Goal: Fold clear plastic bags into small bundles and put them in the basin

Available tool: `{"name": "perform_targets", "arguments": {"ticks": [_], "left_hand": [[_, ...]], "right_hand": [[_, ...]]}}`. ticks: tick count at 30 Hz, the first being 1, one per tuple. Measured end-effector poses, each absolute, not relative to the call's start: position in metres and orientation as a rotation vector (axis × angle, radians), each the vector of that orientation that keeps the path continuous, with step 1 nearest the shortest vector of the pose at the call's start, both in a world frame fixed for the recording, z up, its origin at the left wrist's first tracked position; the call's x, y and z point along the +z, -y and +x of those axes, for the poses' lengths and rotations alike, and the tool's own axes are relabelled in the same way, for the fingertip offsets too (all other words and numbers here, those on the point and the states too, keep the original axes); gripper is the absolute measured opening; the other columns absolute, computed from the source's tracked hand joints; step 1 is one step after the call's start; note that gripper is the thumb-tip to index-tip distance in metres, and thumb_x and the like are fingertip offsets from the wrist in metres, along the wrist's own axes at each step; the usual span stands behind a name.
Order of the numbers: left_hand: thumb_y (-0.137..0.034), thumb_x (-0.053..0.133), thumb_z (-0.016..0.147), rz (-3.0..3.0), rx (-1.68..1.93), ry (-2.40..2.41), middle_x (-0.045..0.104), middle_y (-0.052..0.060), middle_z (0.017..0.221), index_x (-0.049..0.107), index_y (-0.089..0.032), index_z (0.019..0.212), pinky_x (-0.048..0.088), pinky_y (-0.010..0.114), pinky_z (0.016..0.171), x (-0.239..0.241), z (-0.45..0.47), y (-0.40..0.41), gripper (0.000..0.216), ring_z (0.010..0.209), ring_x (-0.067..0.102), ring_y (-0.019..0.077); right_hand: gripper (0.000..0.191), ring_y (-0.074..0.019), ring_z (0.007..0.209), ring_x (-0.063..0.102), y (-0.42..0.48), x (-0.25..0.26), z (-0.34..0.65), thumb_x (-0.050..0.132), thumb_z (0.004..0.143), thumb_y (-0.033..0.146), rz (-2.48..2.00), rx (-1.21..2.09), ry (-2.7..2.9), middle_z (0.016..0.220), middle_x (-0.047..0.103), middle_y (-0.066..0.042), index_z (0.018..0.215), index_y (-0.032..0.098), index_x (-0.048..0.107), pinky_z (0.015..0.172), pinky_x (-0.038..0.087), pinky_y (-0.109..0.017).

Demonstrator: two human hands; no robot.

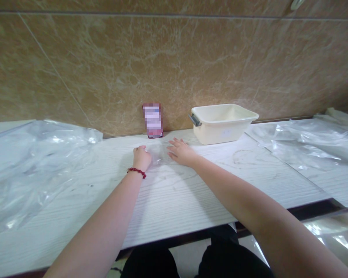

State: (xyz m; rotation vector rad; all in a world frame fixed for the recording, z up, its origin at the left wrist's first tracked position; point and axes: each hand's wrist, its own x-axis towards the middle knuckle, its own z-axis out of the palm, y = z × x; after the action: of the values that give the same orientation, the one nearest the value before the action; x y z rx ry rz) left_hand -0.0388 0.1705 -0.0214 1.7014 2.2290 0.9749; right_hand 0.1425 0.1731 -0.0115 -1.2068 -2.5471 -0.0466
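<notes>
A small piece of clear plastic point(157, 155), probably a bag, lies on the white wood-grain table between my hands; its outline is faint. My left hand point(142, 157), with a red bead bracelet point(137, 171) at the wrist, is closed at the plastic's left edge and seems to pinch it. Fingers spread, my right hand point(182, 151) rests palm down at the plastic's right side. Just behind the hands, a phone point(153, 120) with a blurred-out screen leans upright against the wall.
A cream plastic bin point(220, 129) with a grey handle stands right of my right hand, against the marbled wall point(118, 69). Large clear plastic sheeting point(43, 162) covers the table's left, and more crumpled sheeting point(310, 141) lies at right. The table's front edge point(174, 237) is near my legs.
</notes>
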Motion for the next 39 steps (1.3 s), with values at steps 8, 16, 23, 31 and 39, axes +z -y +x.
{"name": "perform_targets", "arguments": {"ticks": [8,16,23,31,39], "left_hand": [[-0.01,0.045,0.066,2.041,0.729,-2.418,0.045,0.018,0.111,0.05,-0.007,0.106,0.024,0.041,0.093,-0.008,-0.041,-0.161,0.041,0.113,0.033,0.0282],[-0.03,0.023,0.083,2.434,0.321,-1.904,0.031,0.017,0.13,0.033,-0.004,0.122,0.017,0.043,0.096,-0.013,0.0,-0.137,0.049,0.121,0.021,0.0263],[-0.042,0.021,0.081,2.354,0.193,-1.929,0.022,0.017,0.134,0.029,-0.003,0.125,0.011,0.043,0.098,-0.022,0.004,-0.129,0.059,0.124,0.014,0.0266],[-0.047,0.019,0.08,2.353,0.14,-1.929,0.019,0.017,0.134,0.024,-0.002,0.127,0.01,0.043,0.098,-0.02,0.005,-0.127,0.065,0.124,0.012,0.0266],[-0.051,0.02,0.078,2.353,0.123,-1.936,0.019,0.018,0.134,0.021,0.0,0.127,0.012,0.042,0.098,-0.016,0.005,-0.127,0.071,0.124,0.014,0.0268]], "right_hand": [[0.045,-0.0216,0.121,0.023,-0.173,-0.018,0.14,0.028,0.083,0.037,-1.274,0.127,2.667,0.131,0.03,-0.009,0.124,0.019,0.034,0.095,0.018,-0.046],[0.046,-0.0281,0.124,0.01,-0.167,-0.012,0.139,0.023,0.084,0.035,-1.383,0.136,2.692,0.135,0.02,-0.005,0.128,0.021,0.027,0.093,0.01,-0.056],[0.044,-0.0275,0.122,0.015,-0.17,-0.007,0.15,0.029,0.082,0.037,-1.285,0.142,2.644,0.133,0.027,-0.006,0.123,0.022,0.035,0.093,0.012,-0.054],[0.016,-0.0164,0.087,0.047,-0.18,0.015,0.186,0.053,0.067,0.029,-0.776,-0.036,2.722,0.083,0.061,-0.003,0.074,0.022,0.066,0.081,0.029,-0.032],[0.013,-0.016,0.08,0.05,-0.185,0.011,0.181,0.052,0.067,0.02,-0.643,-0.109,2.717,0.076,0.063,-0.003,0.068,0.019,0.065,0.077,0.03,-0.03]]}}
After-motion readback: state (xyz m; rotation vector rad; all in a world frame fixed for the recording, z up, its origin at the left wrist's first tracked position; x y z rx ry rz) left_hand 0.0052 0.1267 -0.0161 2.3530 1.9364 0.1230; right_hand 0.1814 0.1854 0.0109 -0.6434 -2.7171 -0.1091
